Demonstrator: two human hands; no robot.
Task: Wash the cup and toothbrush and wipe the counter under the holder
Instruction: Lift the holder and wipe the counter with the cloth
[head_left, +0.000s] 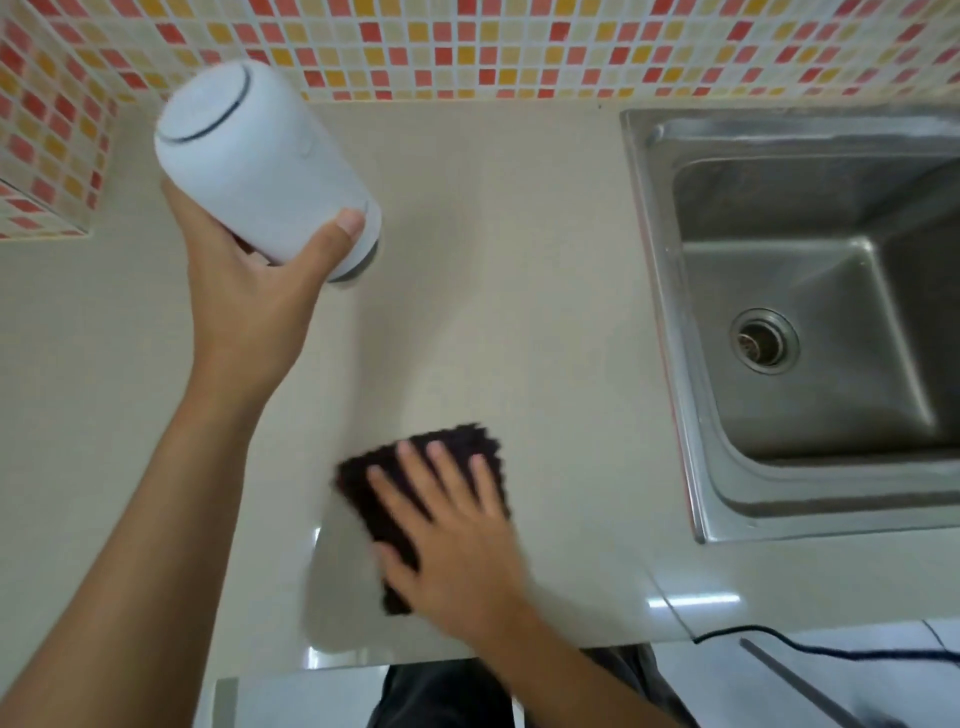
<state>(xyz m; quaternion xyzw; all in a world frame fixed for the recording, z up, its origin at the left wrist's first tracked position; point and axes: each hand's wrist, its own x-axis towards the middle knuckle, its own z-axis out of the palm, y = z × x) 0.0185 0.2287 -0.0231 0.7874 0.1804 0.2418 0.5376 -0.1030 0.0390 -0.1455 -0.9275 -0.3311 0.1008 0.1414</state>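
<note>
My left hand (260, 291) grips a white cylindrical holder (249, 156) with a dark ring near its top, lifted and tilted above the beige counter (493, 260) at the upper left. My right hand (452, 535) lies flat, fingers spread, pressing a dark cloth (410, 488) onto the counter near its front edge. The cloth is blurred. No cup or toothbrush shows apart from the holder.
A stainless steel sink (670, 291) with a round drain (763, 340) is set into the counter at the right. A mosaic tiled wall (519, 47) runs along the back and left. A thin dark cable (779, 636) hangs by the counter's front right edge.
</note>
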